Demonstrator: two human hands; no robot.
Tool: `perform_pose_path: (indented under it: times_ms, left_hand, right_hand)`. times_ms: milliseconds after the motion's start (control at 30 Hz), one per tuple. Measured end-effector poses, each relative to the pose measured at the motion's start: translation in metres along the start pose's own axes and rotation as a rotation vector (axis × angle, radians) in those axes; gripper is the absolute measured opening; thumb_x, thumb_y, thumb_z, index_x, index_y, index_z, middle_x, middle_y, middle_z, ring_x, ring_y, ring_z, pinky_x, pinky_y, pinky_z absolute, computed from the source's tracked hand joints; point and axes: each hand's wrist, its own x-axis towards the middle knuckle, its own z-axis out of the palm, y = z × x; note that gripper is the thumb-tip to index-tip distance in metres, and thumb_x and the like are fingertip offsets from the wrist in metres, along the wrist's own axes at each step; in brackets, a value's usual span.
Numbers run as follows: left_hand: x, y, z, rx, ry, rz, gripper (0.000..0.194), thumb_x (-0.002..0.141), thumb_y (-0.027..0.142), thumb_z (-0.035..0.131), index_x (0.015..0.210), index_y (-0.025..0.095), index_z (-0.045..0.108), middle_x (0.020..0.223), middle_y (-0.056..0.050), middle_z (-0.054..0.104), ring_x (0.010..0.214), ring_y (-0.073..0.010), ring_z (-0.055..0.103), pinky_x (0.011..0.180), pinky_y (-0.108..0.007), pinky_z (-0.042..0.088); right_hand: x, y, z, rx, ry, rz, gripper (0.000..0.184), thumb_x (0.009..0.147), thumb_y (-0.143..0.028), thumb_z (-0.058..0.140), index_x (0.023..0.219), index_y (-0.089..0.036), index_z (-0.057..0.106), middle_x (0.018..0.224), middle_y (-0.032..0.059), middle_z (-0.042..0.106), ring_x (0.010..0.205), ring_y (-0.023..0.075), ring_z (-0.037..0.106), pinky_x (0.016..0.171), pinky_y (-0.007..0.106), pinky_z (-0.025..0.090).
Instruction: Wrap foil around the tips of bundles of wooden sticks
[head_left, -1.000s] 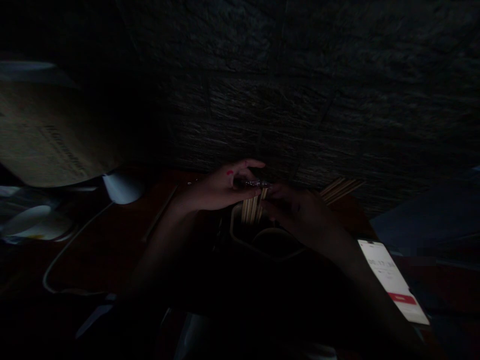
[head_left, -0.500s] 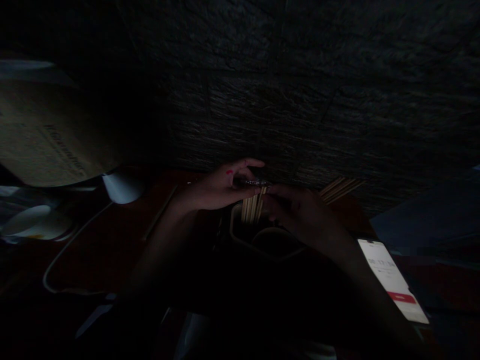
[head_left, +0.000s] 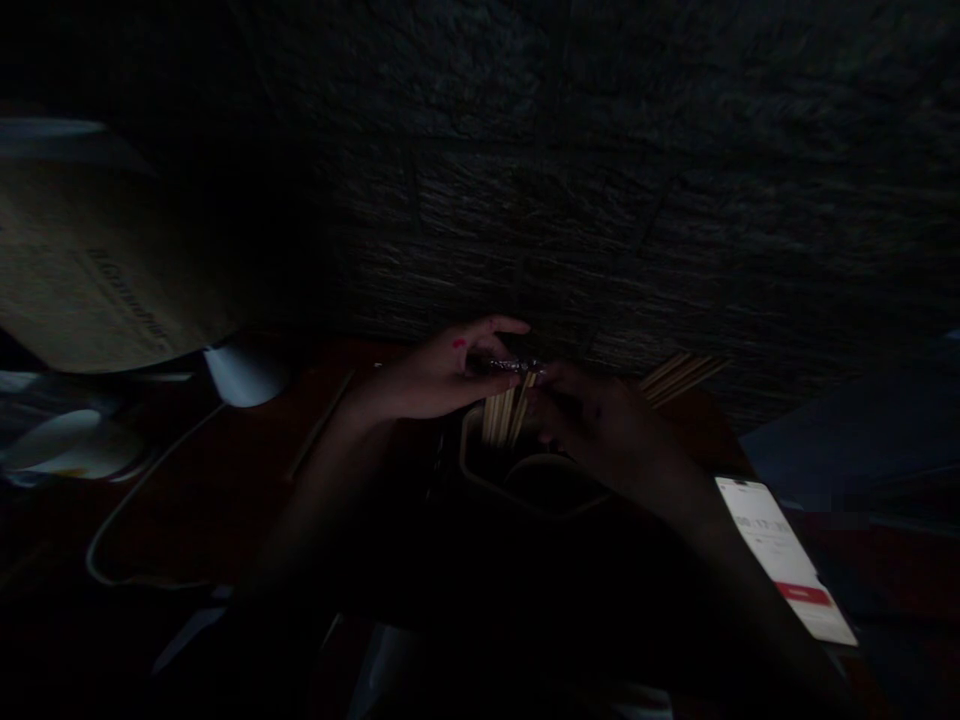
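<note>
The scene is very dark. A bundle of thin wooden sticks (head_left: 496, 420) stands in a dark, many-sided container (head_left: 466, 465). My left hand (head_left: 442, 375) comes from the left, its thumb against the top of the bundle and its index finger stretched out toward the wall. Across the stick tops lies a small, shiny, crinkled strip (head_left: 517, 365), between the two hands; its kind is unclear. From the right, my right hand (head_left: 600, 420) has its fingertips closed at the top of the sticks. Shadow hides much of its fingers.
More wooden sticks (head_left: 684, 378) lie near the textured wall (head_left: 540, 210). A lit phone (head_left: 784, 560) rests at the right. On the left are a brown paper bag (head_left: 97, 260), a white cone-shaped object (head_left: 244, 375), a pale cup (head_left: 64, 445) and a white cable (head_left: 112, 525).
My right fingertips have shifted slightly to the right, and more of the shiny strip shows. The front sticks lean a little more to the right. My left hand is nearly still.
</note>
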Motion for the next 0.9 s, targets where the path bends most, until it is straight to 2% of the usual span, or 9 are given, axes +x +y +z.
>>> perform_pose_path:
  times_ms: [200,333,533,733,900]
  left_hand:
    - [0.0,-0.0003,0.0003,0.01,0.012,0.008,0.047,0.088,0.025,0.065,0.131,0.016,0.051,0.102,-0.004,0.069,0.097,-0.0155,0.066,0.083,-0.027,0.053]
    - [0.0,-0.002,-0.0004,0.008,0.007,0.012,0.047,0.088,0.027,0.065,0.131,0.017,0.051,0.101,-0.004,0.069,0.097,-0.0159,0.066,0.083,-0.028,0.053]
    - [-0.0015,-0.004,-0.0025,-0.035,-0.017,-0.005,0.051,0.085,0.024,0.069,0.132,0.017,0.051,0.101,-0.004,0.068,0.095,-0.0155,0.066,0.079,-0.027,0.054]
    - [-0.0023,-0.0021,-0.0026,-0.05,-0.038,-0.026,0.057,0.081,0.019,0.071,0.134,0.016,0.049,0.107,-0.006,0.07,0.102,-0.0175,0.067,0.087,-0.031,0.053]
    - [-0.0024,-0.0021,-0.0025,-0.063,-0.045,-0.056,0.058,0.08,0.02,0.072,0.133,0.017,0.05,0.109,-0.008,0.072,0.102,-0.0201,0.069,0.087,-0.033,0.053]
  right_hand:
    - [0.001,-0.0005,-0.0006,0.008,-0.007,-0.004,0.014,0.094,-0.025,0.052,0.097,-0.019,0.065,0.084,0.003,0.076,0.062,0.0148,0.069,0.062,0.029,0.051]
    - [0.0007,-0.0009,-0.0011,0.005,-0.003,-0.01,0.013,0.093,-0.023,0.053,0.095,-0.02,0.066,0.085,0.0028,0.076,0.067,0.0162,0.07,0.066,0.03,0.052]
    - [-0.0008,-0.0014,-0.0013,0.013,0.003,0.011,0.016,0.095,-0.026,0.052,0.102,-0.021,0.066,0.091,0.0041,0.075,0.073,0.0175,0.07,0.068,0.032,0.053]
    - [0.001,-0.0016,-0.0013,-0.049,-0.001,-0.001,0.017,0.095,-0.025,0.052,0.1,-0.019,0.067,0.089,0.0049,0.075,0.075,0.0185,0.07,0.067,0.032,0.052]
    - [0.0008,0.0014,-0.0002,-0.024,0.022,-0.027,0.017,0.094,-0.025,0.053,0.103,-0.021,0.066,0.096,0.0056,0.075,0.081,0.0196,0.071,0.072,0.033,0.054]
